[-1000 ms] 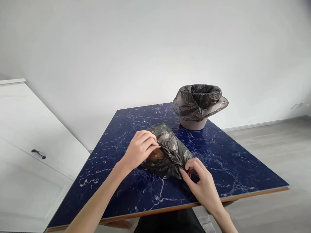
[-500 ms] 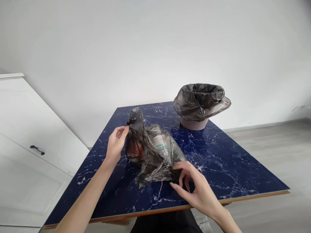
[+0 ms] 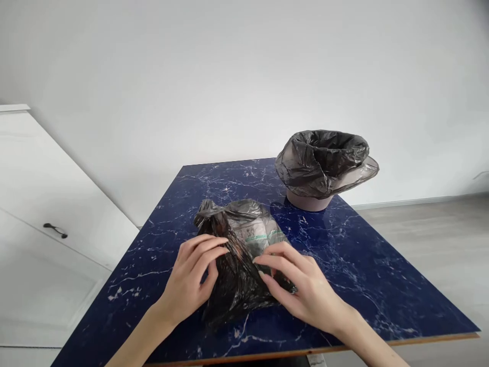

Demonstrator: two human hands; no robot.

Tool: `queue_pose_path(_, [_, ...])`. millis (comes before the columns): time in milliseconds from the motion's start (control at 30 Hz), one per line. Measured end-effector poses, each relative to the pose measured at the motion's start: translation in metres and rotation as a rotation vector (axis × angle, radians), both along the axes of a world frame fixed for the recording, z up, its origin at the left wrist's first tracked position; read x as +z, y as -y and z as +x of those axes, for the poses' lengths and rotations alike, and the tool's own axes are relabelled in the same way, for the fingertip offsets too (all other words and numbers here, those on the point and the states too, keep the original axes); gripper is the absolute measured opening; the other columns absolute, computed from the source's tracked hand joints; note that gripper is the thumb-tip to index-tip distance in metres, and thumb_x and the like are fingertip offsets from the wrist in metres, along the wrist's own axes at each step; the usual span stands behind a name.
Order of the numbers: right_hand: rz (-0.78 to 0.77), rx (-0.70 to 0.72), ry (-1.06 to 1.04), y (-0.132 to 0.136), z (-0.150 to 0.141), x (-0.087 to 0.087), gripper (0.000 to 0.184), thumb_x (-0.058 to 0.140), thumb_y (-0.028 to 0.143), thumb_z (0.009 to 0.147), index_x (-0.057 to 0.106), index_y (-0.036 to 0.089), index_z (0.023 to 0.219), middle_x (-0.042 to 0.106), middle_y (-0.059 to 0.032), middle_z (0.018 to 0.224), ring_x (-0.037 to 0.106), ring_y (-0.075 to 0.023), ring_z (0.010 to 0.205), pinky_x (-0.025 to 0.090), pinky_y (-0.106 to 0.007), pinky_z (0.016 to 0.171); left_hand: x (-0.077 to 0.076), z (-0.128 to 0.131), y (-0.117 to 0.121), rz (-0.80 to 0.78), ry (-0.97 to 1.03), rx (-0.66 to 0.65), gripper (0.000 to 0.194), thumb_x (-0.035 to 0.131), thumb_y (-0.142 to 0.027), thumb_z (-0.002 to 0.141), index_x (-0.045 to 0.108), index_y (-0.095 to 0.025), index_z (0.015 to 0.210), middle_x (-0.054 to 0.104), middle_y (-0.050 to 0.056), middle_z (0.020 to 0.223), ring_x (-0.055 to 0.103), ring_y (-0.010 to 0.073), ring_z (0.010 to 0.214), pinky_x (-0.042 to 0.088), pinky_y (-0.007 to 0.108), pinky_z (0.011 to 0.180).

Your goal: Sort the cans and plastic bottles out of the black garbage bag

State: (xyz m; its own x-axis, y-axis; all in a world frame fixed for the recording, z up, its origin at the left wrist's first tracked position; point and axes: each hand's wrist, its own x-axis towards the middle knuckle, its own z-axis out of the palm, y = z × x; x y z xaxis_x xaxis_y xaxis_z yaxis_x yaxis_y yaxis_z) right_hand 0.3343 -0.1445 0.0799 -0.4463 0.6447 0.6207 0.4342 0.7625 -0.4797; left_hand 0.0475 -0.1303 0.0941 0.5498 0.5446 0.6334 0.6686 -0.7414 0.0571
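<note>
Already the left hand (image 3: 193, 269) has quit the bunched end of the translucent black plastic bag (image 3: 242, 290) and curls open; whether the right hand (image 3: 303, 283) grips, I can't tell. The bag, on the blue marbled table (image 3: 367, 295), seems less firmly handled.

Bag (image 3: 239, 285) partly hidden, cabinet (image 3: 42, 278) cut off

It's bright in here, the light soft, with the white wall (image 3: 214, 76) greying toward the upper corners, tiny glints on the crumpled black bag (image 3: 239, 290), its near edge blurred, a dim shadow beside the bin (image 3: 308, 202), and the outer edges stretched.
</note>
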Motion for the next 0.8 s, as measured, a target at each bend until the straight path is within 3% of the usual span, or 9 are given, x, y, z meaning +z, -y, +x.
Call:
queue_pose_path(67, [0.041, 0.023, 0.083, -0.01, -0.001, 0.002, 0.037, 0.055, 0.016, 0.107, 0.058, 0.028, 0.142, 0.064, -0.0087, 0.121, 0.064, -0.0153, 0.08, 0.053, -0.032, 0.069, -0.002, 0.004, -0.007, -0.033, -0.081, -0.001, 0.046, 0.053, 0.002, 0.102, 0.058, -0.021, 0.142, 0.072, 0.009, 0.136, 0.058, 0.0255, 0.135, 0.046, 0.042, 0.114])
queue_pose_path(167, [0.086, 0.096, 0.192, -0.027, 0.0, 0.002, 0.039, 0.059, 0.021, 0.107, 0.059, 0.026, 0.146, 0.061, -0.0128, 0.125, 0.065, -0.0243, 0.101, 0.057, -0.041, 0.084, -0.005, 0.006, -0.015, -0.007, -0.096, 0.019, 0.042, 0.05, 0.001, 0.102, 0.058, -0.017, 0.139, 0.076, 0.01, 0.121, 0.065, 0.0256, 0.12, 0.049, 0.042, 0.107])
queue_pose_path(233, [0.1, 0.132, 0.239, -0.039, 0.001, 0.0, 0.033, 0.064, 0.03, 0.106, 0.064, 0.024, 0.138, 0.06, -0.0146, 0.127, 0.062, -0.0297, 0.11, 0.057, -0.047, 0.089, -0.005, 0.005, -0.017, 0.026, -0.083, 0.016, 0.036, 0.052, 0.002, 0.101, 0.061, -0.016, 0.13, 0.076, 0.01, 0.11, 0.066, 0.0257, 0.112, 0.051, 0.042, 0.102])
queue_pose_path(367, [0.081, 0.199, 0.237, -0.055, 0.008, -0.007, 0.014, 0.066, 0.029, 0.105, 0.069, 0.021, 0.115, 0.06, -0.0137, 0.123, 0.059, -0.0283, 0.106, 0.055, -0.047, 0.087, -0.003, -0.007, -0.016, 0.017, -0.056, 0.018, 0.032, 0.051, 0.008, 0.097, 0.062, -0.019, 0.11, 0.072, 0.005, 0.092, 0.064, 0.0209, 0.094, 0.051, 0.039, 0.095])
queue_pose_path(500, [-0.125, 0.289, 0.073, -0.064, 0.013, -0.013, 0.004, 0.069, 0.026, 0.104, 0.067, 0.023, 0.106, 0.059, -0.009, 0.12, 0.059, -0.0235, 0.109, 0.053, -0.041, 0.091, -0.006, -0.027, -0.01, 0.006, -0.076, -0.005, 0.025, 0.049, 0.002, 0.099, 0.061, -0.019, 0.1, 0.069, 0.006, 0.087, 0.063, 0.0234, 0.09, 0.05, 0.045, 0.094])
queue_pose_path(667, [-0.434, 0.394, -0.256, -0.079, 0.014, -0.016, 0.009, 0.079, 0.026, 0.098, 0.07, 0.028, 0.1, 0.059, -0.0016, 0.112, 0.063, -0.0156, 0.103, 0.052, -0.031, 0.092, -0.014, -0.046, -0.001, -0.036, -0.111, 0.046, 0.026, 0.044, -0.002, 0.101, 0.062, -0.02, 0.099, 0.069, 0.009, 0.089, 0.063, 0.0271, 0.091, 0.05, 0.053, 0.095])
queue_pose_path(800, [-0.458, 0.387, -0.307, -0.09, 0.017, -0.024, 0.01, 0.075, 0.022, 0.1, 0.068, 0.028, 0.103, 0.06, -0.0015, 0.109, 0.062, -0.0162, 0.101, 0.053, -0.032, 0.091, -0.023, -0.056, 0.003, -0.029, -0.125, 0.108, 0.03, 0.046, 0.001, 0.098, 0.066, -0.016, 0.111, 0.072, 0.014, 0.097, 0.064, 0.0279, 0.091, 0.052, 0.054, 0.092])
